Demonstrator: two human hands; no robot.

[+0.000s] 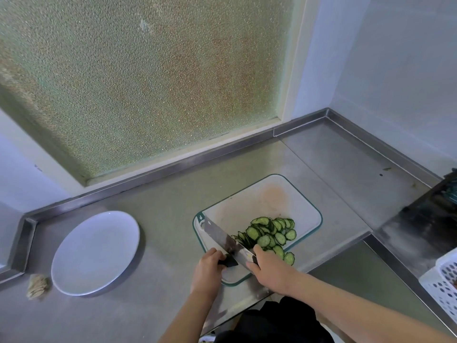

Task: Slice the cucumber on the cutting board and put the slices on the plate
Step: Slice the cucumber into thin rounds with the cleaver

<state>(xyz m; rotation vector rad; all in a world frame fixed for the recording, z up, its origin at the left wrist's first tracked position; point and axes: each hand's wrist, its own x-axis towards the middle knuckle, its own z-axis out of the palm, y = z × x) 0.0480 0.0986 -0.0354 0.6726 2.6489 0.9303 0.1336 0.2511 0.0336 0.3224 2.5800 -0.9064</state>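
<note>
A pile of green cucumber slices (272,231) lies on the white cutting board (262,196) with its green rim. A steel knife (220,233) with a wide blade stands slanted on the board, against the left side of the pile. My left hand (207,268) grips its black handle at the board's near left. My right hand (268,267) lies against the near end of the blade, thumb on top, with its fingers hidden. A few slices (288,257) sit just right of that hand. The white plate (96,251) stands bare on the counter to the left.
Everything rests on a steel counter (168,214) under a frosted window. A crumpled beige scrap (37,285) lies left of the plate. A sunken steel section (371,273), a dark object (435,219) and a white perforated basket (442,283) are at the right.
</note>
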